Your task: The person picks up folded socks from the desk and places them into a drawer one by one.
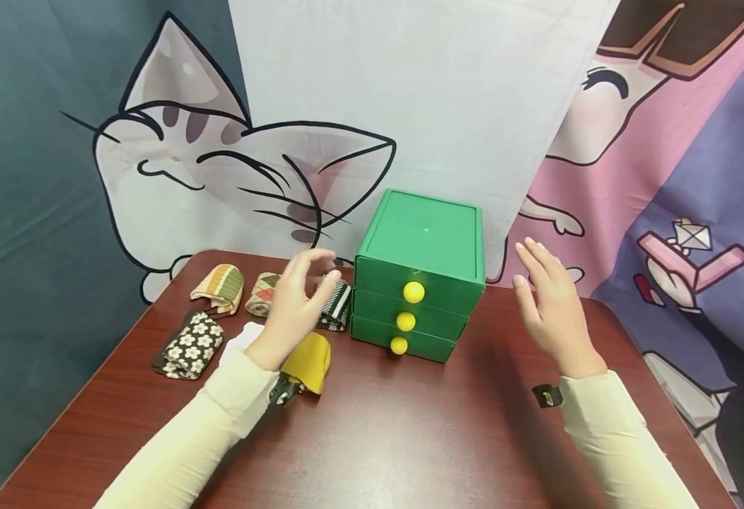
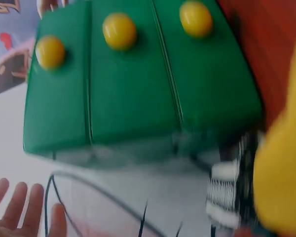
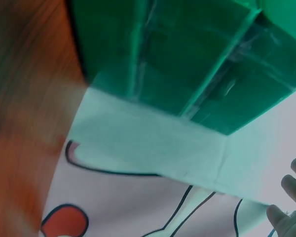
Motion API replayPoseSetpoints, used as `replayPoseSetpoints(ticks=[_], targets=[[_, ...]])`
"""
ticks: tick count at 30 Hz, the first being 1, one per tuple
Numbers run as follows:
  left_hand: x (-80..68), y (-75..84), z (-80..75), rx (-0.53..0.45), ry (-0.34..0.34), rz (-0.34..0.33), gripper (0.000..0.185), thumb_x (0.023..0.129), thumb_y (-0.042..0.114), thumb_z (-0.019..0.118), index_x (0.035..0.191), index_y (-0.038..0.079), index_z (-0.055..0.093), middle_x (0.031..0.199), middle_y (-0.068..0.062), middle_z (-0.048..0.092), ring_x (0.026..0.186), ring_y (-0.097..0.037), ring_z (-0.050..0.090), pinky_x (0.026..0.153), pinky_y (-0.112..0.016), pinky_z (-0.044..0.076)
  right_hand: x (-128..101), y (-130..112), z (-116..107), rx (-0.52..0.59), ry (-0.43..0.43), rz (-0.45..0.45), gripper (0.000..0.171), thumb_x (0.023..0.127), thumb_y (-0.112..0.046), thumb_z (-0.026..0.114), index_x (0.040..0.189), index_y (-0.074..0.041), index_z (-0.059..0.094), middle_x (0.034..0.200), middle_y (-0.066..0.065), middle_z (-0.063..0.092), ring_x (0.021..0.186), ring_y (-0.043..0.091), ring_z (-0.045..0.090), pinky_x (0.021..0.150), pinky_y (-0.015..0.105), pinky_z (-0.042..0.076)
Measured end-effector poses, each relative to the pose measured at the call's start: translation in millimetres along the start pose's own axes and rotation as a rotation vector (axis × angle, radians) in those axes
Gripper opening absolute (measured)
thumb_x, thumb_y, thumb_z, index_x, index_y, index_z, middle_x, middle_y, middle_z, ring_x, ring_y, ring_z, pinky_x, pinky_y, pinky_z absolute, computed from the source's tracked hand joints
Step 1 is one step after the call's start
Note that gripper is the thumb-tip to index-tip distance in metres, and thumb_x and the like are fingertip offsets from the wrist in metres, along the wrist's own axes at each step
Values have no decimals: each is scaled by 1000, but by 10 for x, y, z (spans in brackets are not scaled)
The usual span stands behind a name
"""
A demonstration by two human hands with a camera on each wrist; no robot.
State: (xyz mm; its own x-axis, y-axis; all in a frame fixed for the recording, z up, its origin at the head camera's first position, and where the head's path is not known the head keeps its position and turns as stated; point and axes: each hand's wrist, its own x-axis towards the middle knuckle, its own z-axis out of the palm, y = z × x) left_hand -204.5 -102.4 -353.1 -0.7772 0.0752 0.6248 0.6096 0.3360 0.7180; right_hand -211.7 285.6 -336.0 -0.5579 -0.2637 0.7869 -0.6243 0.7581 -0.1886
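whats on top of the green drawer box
Nothing: the drawer box has a bare green lid. All three drawers are closed, so their insides are hidden. Both hands, left and right, flank it without touching.

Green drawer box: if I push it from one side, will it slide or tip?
The green drawer box sits flat on the smooth table, so it probably slides. It looks like light plastic. The closed drawers might creep open by their yellow knobs.

Both arms are in long cream sleeves, snug and plain, ending right at the wrists. The left hand (image 1: 292, 304) and right hand (image 1: 553, 311) are bare. A small black clip-like bit sits under each cuff, either side of the green drawer box (image 1: 419, 272).
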Motion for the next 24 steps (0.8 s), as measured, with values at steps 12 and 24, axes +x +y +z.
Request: replayPoseSetpoints(ticks=[12,24], targets=[[-81,129,383,-348,-226,-419,29,103,19,59,125,0,60,118,-20,69,103,-29,71,84,-34,58,136,-72,196,27,-121,-56,49,109,-33,39,145,-3,53,151,19,48,145,36,38,122,54,16],[-33,198,665,-555,-353,-593,36,103,21,60,124,-8,65,113,-24,72,102,-23,73,89,-35,58,210,-54,247,37,-239,-51,48,110,-28,39,150,-3,47,155,15,45,147,35,36,124,47,12]])
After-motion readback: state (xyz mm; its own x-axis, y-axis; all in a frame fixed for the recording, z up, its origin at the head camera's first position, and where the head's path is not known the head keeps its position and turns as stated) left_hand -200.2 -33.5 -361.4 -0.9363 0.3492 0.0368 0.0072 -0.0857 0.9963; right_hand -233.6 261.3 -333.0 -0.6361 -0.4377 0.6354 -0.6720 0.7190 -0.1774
